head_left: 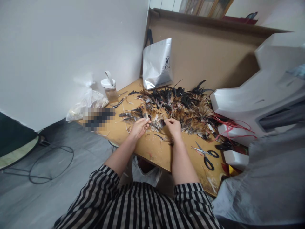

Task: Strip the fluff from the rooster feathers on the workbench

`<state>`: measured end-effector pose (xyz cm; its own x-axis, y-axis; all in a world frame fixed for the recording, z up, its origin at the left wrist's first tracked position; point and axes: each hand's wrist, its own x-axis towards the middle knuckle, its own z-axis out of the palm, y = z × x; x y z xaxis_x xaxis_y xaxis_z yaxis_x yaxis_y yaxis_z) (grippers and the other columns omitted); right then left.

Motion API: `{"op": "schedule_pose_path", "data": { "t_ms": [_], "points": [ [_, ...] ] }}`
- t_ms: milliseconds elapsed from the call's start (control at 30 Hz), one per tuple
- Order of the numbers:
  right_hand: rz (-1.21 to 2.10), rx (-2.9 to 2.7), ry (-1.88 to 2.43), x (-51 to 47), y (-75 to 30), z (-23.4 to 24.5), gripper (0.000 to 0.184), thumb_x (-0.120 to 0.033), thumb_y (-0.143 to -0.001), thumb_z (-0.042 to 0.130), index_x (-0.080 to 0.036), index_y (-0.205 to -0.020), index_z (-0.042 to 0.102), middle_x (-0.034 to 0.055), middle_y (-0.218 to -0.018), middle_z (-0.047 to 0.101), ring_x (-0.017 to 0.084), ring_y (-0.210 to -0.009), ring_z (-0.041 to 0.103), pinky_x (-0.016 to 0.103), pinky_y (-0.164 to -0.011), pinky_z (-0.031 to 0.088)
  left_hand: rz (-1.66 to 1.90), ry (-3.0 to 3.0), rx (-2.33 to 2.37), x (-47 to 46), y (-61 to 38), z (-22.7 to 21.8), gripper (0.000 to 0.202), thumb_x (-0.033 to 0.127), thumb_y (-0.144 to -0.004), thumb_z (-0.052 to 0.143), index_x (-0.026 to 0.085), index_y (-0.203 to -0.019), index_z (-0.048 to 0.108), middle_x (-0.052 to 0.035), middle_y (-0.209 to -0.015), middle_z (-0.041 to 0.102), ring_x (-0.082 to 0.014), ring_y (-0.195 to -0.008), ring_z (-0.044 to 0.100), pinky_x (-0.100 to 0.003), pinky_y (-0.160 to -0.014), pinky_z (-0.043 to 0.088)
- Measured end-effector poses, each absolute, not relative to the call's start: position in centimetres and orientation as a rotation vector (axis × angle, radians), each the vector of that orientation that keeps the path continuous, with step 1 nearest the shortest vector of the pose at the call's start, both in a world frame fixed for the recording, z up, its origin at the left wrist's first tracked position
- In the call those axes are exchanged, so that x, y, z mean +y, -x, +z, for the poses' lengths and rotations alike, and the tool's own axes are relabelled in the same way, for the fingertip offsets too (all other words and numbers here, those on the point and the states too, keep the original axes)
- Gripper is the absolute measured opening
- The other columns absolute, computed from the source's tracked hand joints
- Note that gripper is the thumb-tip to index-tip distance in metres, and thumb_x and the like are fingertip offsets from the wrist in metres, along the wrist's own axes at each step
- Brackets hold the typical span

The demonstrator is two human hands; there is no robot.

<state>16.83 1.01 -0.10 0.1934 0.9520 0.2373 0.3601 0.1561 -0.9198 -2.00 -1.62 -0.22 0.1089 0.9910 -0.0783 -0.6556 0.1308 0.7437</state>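
Observation:
Just past the table's front edge, my left hand [141, 128] is closed in a pinch at the left end of a bunch of tan and white feathers [157, 118]. My right hand [173, 128] pinches the right end, its thumb and forefinger pressed together. The bunch spans the short gap between both hands; how its quills are joined is too small to tell. Beyond my hands, brown and black feathers [176, 98] lie in loose rows across the table. Scissors [206, 154] with black handles rest to the right of my right forearm, blades partly apart.
Behind the feathers stand a silver bag [157, 63] and a cardboard panel [202, 54]. A lidded drink cup [111, 90] and a knotted plastic bag [88, 100] sit at left. Red strings [231, 125] and white foam pieces [238, 90] crowd the right. A cable [51, 178] loops on the floor.

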Motion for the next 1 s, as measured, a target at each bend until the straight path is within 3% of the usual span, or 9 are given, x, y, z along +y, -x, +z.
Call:
{"op": "schedule_pose_path", "data": {
  "t_ms": [300, 433, 600, 733, 1000],
  "points": [
    [0.376, -2.01, 1.506, -1.1, -14.1, 0.7, 0.015, -0.027, -0.066, 0.055, -0.02, -0.075, 0.064, 0.0032, -0.077, 0.061, 0.014, -0.069, 0.052, 0.023, -0.063, 0.035, 1.324, -0.635, 0.647, -1.6, 2.0, -0.4, 0.02, 0.021, -0.062, 0.069, 0.009, -0.075, 0.06, -0.0022, -0.067, 0.061, -0.0015, -0.049, 0.049, -0.011, -0.042, 0.035],
    [0.348, -1.965, 1.57, -1.0, -13.9, 0.7, 0.01, -0.025, -0.065, 0.055, -0.019, -0.066, 0.063, 0.0036, -0.071, 0.06, 0.014, -0.068, 0.05, 0.024, -0.062, 0.034, 1.319, -0.634, 0.652, -1.6, 2.0, -0.3, 0.02, 0.021, -0.061, 0.069, 0.009, -0.075, 0.059, -0.0021, -0.067, 0.061, -0.0014, -0.049, 0.049, -0.01, -0.042, 0.035],
    [0.853, -1.4, 1.348, -0.7, -14.0, 1.3, 0.019, -0.036, -0.063, 0.059, -0.016, -0.063, 0.059, -0.0009, -0.055, 0.055, 0.009, -0.048, 0.043, 0.022, -0.048, 0.032, 1.282, -0.649, 0.695, -1.6, 1.9, -0.4, 0.021, 0.021, -0.062, 0.069, 0.009, -0.075, 0.059, -0.0033, -0.069, 0.062, -0.0024, -0.05, 0.051, -0.011, -0.043, 0.037],
    [1.334, -1.086, 1.073, -1.2, -13.6, 2.2, 0.025, -0.038, -0.058, 0.066, -0.017, -0.062, 0.054, -0.0019, -0.057, 0.056, 0.005, -0.039, 0.036, 0.019, -0.038, 0.024, 1.242, -0.704, 0.734, -1.6, 1.9, -0.8, 0.023, 0.023, -0.063, 0.068, 0.009, -0.079, 0.06, -0.0057, -0.075, 0.064, -0.004, -0.054, 0.055, -0.012, -0.046, 0.039],
    [1.456, -1.009, 0.931, -1.5, -12.9, 2.4, 0.025, -0.034, -0.057, 0.069, -0.016, -0.061, 0.051, -0.0033, -0.056, 0.052, 0.003, -0.041, 0.037, 0.016, -0.036, 0.024, 1.174, -0.818, 0.756, -1.8, 1.7, -0.9, 0.024, 0.027, -0.064, 0.067, 0.008, -0.077, 0.061, -0.007, -0.075, 0.064, -0.0077, -0.057, 0.058, -0.014, -0.046, 0.039]
  ]
}}
